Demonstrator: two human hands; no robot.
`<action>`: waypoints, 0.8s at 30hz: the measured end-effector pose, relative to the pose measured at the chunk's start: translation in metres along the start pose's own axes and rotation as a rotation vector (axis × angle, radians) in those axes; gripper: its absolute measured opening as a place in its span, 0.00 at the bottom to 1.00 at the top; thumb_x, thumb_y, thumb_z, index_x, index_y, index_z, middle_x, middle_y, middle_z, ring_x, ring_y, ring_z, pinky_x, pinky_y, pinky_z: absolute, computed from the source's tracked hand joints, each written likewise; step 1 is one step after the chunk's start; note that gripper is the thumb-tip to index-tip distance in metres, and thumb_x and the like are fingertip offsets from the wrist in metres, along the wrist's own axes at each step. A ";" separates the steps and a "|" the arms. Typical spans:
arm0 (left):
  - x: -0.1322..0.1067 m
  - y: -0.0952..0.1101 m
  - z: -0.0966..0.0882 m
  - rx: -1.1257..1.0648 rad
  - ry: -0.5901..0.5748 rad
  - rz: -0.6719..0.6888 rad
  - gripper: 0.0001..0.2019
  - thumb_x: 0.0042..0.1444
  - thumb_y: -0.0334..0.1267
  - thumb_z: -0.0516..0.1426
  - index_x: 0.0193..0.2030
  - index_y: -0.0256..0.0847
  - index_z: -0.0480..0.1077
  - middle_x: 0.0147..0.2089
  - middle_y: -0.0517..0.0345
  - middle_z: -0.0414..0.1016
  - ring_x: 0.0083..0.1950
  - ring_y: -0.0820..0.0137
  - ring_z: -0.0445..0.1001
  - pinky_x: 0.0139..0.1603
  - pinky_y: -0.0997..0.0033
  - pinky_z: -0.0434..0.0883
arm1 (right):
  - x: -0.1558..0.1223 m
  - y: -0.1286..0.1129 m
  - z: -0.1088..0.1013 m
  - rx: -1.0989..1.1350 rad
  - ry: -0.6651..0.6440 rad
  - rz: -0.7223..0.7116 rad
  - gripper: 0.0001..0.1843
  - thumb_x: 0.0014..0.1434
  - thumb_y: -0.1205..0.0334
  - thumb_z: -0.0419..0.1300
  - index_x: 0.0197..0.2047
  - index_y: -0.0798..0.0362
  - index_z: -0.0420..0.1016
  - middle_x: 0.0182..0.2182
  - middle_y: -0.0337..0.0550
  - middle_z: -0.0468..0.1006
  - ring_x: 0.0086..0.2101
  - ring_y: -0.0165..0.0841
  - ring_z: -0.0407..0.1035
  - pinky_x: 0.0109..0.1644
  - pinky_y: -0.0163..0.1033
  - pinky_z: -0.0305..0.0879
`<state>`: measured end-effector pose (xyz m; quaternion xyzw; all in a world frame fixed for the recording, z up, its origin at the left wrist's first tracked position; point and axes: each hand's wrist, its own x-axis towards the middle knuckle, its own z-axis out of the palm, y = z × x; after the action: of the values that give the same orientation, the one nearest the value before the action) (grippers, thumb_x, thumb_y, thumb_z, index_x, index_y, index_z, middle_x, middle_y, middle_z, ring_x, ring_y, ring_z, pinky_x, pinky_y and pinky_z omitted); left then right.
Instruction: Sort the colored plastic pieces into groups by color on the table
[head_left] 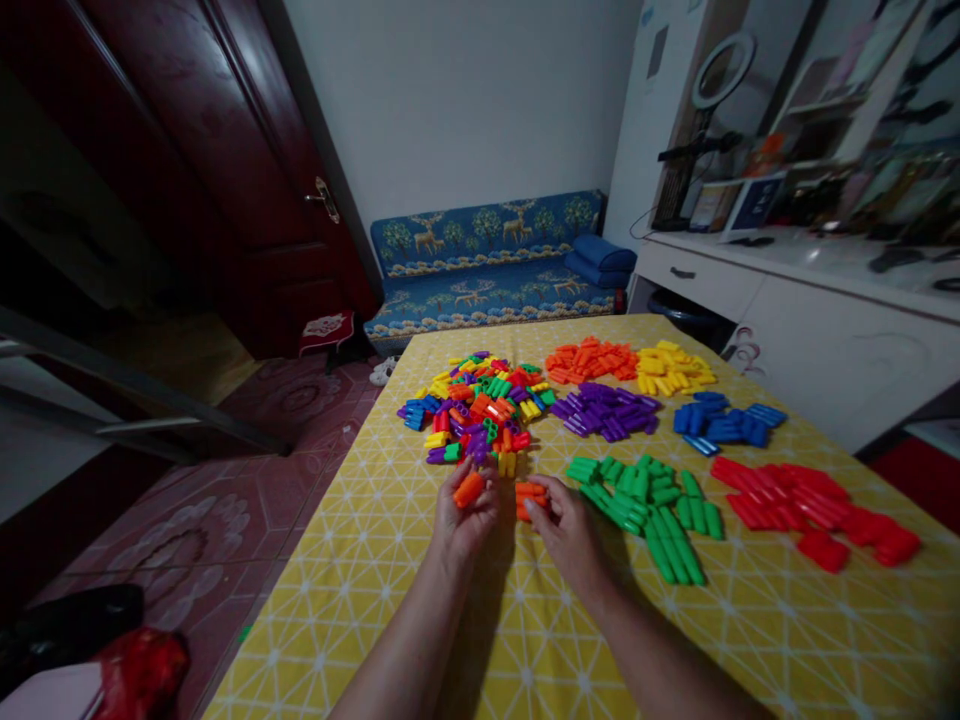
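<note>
My left hand [465, 515] is closed around an orange plastic piece [469, 489], held just above the yellow patterned tablecloth [375, 560]. My right hand [566, 525] pinches a couple of orange pieces [529, 494] beside it. Both hands sit just in front of a mixed pile of coloured pieces [480, 410]. To the right lie sorted heaps: green [649, 500], red [810, 510], blue [724, 420], purple [607, 410], orange [592, 360] and yellow [671, 368].
A dark red door [247, 170] stands at the left over a patterned red floor. A blue sofa [487, 265] is against the far wall. A white cabinet [817, 320] with clutter and a ring light [721, 70] runs along the right.
</note>
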<state>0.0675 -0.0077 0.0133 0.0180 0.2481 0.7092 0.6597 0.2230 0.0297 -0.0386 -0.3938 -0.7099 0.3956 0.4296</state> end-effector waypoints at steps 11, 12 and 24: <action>0.014 0.001 -0.006 0.184 -0.165 0.027 0.18 0.51 0.46 0.66 0.45 0.41 0.73 0.40 0.52 0.76 0.27 0.81 0.66 0.15 0.89 0.51 | -0.001 -0.023 -0.012 -0.178 -0.021 -0.225 0.17 0.64 0.62 0.55 0.54 0.49 0.76 0.49 0.48 0.78 0.51 0.38 0.72 0.56 0.46 0.70; 0.013 0.001 -0.006 0.236 -0.167 0.045 0.18 0.50 0.44 0.67 0.45 0.41 0.73 0.36 0.56 0.75 0.25 0.82 0.65 0.16 0.90 0.51 | -0.001 -0.022 -0.012 -0.157 0.005 -0.238 0.17 0.64 0.61 0.55 0.55 0.49 0.75 0.51 0.49 0.77 0.52 0.39 0.70 0.56 0.47 0.70; 0.007 -0.015 -0.003 0.760 -0.169 0.173 0.17 0.44 0.42 0.71 0.36 0.36 0.74 0.27 0.61 0.73 0.21 0.81 0.64 0.23 0.81 0.62 | -0.002 -0.026 -0.008 0.034 0.092 -0.231 0.18 0.68 0.59 0.53 0.59 0.48 0.70 0.54 0.49 0.75 0.51 0.38 0.72 0.49 0.40 0.73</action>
<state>0.0794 -0.0017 0.0032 0.3396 0.4353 0.6159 0.5620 0.2254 0.0199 -0.0135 -0.3195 -0.7233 0.3371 0.5110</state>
